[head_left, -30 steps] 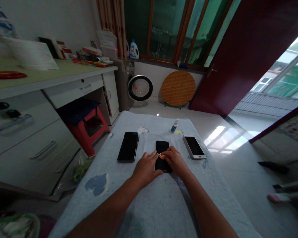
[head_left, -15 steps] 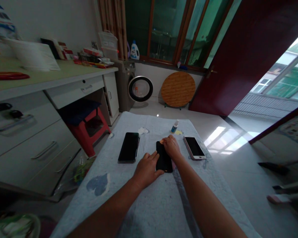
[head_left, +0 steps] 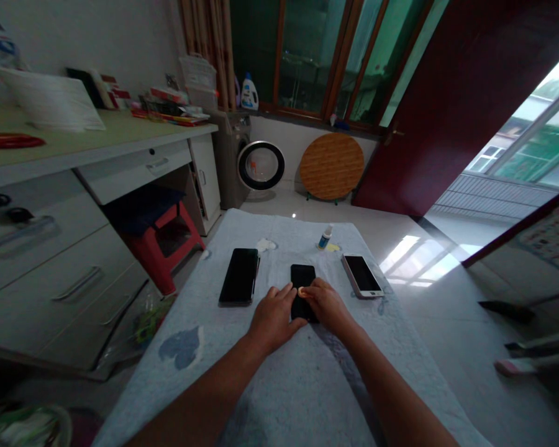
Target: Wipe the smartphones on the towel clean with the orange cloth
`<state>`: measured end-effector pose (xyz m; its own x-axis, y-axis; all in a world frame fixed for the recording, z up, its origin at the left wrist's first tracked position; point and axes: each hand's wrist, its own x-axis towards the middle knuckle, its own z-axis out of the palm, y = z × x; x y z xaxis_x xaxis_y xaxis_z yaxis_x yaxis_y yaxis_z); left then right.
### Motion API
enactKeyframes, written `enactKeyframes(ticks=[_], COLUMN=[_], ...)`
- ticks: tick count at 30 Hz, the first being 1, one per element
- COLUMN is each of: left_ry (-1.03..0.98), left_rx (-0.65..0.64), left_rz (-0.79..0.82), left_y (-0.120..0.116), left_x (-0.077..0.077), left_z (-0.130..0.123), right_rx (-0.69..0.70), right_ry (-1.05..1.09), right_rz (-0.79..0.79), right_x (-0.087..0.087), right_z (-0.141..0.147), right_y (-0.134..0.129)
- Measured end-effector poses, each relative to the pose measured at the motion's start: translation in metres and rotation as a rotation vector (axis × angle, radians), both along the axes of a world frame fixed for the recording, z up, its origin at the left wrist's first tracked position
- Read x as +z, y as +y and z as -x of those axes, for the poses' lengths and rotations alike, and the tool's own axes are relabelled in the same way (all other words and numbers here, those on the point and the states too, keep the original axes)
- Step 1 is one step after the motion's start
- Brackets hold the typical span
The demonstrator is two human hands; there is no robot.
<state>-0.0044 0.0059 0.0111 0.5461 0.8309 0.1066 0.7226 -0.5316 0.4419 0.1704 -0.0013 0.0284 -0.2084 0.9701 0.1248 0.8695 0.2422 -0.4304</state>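
Observation:
A black smartphone lies flat on the cloth-covered table between my hands. My left hand grips it by the left side, with fingers along the edge and the thumb at the lower end. My right hand is closed on a small orange wiping pad, pressed to the middle of the screen; whether it is cloth or sponge I cannot tell. To the left lies a larger black phone. On the right rests a white-framed phone. A small spray bottle stands upright beyond my right hand.
A pale cloth with heart patterns covers the table. Along the left runs a desk with drawers, a red stool tucked beneath it. Farther back are a washing machine with its round door open and a round wooden board.
My right hand has drawn the orange pad from the phone's far end down to the middle of its screen. My left hand keeps its hold. The view has shifted slightly.

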Motion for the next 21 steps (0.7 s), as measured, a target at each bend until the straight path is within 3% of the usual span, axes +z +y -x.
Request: enactKeyframes(ticks=[3, 7, 15, 21], left_ry=[0.017, 0.04, 0.075, 0.074], left_rx=[-0.001, -0.006, -0.006, 0.004], left_rz=[-0.006, -0.013, -0.012, -0.001], left_y=[0.0, 0.0, -0.001, -0.001], left_x=[-0.001, 0.003, 0.007, 0.008], left_z=[0.0, -0.001, -0.002, -0.002], right_rx=[0.04, 0.018, -0.167, -0.095], right_ry=[0.016, -0.013, -0.155, -0.221], right_rz=[0.019, 0.01, -0.024, -0.027], right_x=[0.0, -0.002, -0.007, -0.005], right_z=[-0.007, -0.011, -0.002, 0.02], right_y=[-0.012, -0.008, 0.053, 0.087])
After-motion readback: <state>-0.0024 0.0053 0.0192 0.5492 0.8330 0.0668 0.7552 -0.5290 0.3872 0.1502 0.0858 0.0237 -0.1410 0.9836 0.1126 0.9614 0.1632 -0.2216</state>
